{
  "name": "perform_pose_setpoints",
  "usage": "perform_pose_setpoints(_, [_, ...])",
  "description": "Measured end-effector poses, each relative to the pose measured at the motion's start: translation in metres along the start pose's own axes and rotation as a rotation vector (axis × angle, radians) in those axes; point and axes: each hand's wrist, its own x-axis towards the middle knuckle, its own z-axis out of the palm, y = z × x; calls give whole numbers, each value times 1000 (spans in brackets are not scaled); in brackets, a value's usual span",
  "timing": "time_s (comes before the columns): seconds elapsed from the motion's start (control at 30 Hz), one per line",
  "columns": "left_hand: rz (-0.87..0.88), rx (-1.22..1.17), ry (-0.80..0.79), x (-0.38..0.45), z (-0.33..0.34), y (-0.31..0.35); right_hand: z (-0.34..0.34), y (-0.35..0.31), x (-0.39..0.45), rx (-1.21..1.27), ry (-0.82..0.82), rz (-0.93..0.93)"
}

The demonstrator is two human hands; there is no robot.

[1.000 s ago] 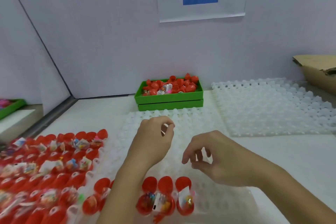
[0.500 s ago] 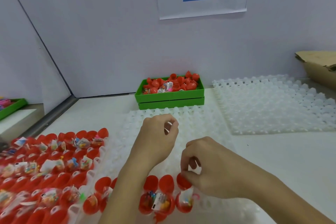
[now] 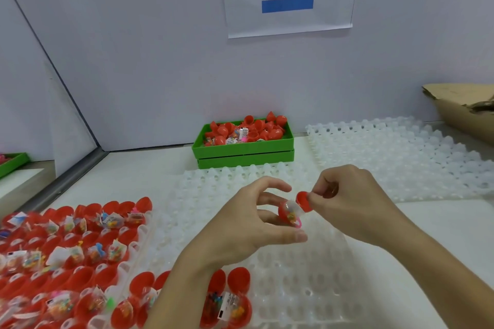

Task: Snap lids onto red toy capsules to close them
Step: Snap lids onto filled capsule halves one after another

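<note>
One capsule point(image 3: 290, 214) lifted off tray point(image 3: 307, 288) since earlier; two hands point(image 3: 248, 224) hold it.

- The green box point(image 3: 242, 151) stood behind the near tray point(image 3: 307, 288), against the wall.
- Filled capsules point(image 3: 66, 248) lay left of both hands.
- Another tray point(image 3: 401, 157) lay right.

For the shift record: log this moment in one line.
left hand: holds capsule base | right hand: pinches lid | lid: not snapped
</note>
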Motion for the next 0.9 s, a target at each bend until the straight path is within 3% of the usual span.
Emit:
perform_pose_setpoints(0.2, [120,112,116,4,6,-2,1,-1,0,2,29,16])
perform_pose_setpoints(0.37, [158,25,130,4,5,1,-3,-1,2,73,8,-12])
perform_pose_setpoints(0.5, [210,-68,221,4,6,6,-15,-3,-1,206,33,-273])
perform_pose_setpoints(0.63, [223,-140,272,4,4,8,-20,-9,-7,83,-22,-589])
perform_pose_setpoints(0.9, [222,-125,244,5,2,7,-13,-14,-7,83,43,-663])
